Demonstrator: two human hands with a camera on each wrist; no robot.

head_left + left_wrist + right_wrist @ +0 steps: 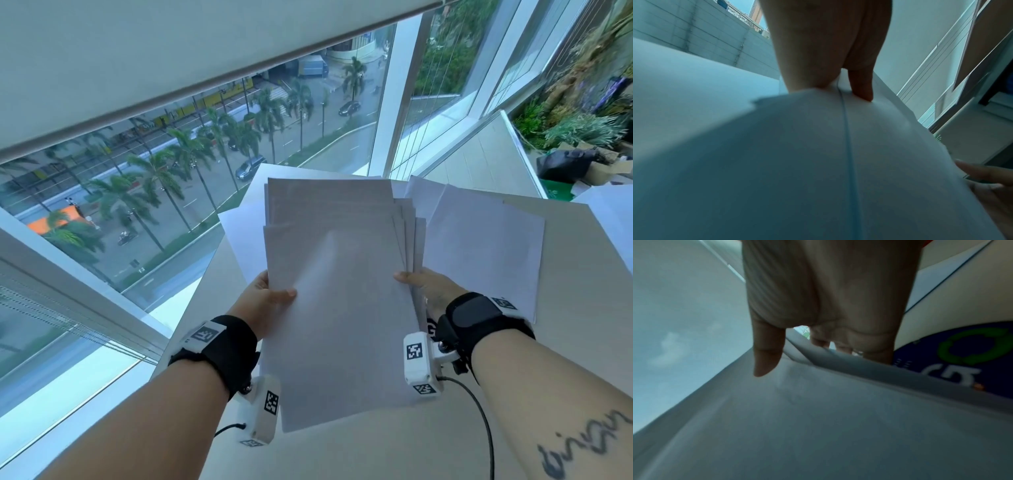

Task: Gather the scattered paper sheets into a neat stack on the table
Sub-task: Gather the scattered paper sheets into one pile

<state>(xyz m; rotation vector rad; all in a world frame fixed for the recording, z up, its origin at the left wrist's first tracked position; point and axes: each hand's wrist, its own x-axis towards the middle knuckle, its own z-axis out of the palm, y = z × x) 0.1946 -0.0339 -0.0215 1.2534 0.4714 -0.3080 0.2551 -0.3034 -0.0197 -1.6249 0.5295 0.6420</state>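
A bundle of several white paper sheets (335,274) is held up above the white table (565,394), its far edges fanned and uneven. My left hand (263,301) grips the bundle's left edge, thumb on top. My right hand (423,286) grips the right edge, thumb on top and fingers underneath. In the left wrist view the thumb (861,87) presses on the paper (797,162). In the right wrist view the thumb (766,356) lies on the top sheet (818,426), with the fingers behind the staggered edges. Loose sheets (486,246) lie on the table to the right.
More loose sheets (239,236) lie under the bundle at the table's far left, and one (613,222) at the right edge. A large window (171,178) runs close along the left and far sides. Wrist camera cables (479,411) hang over the table.
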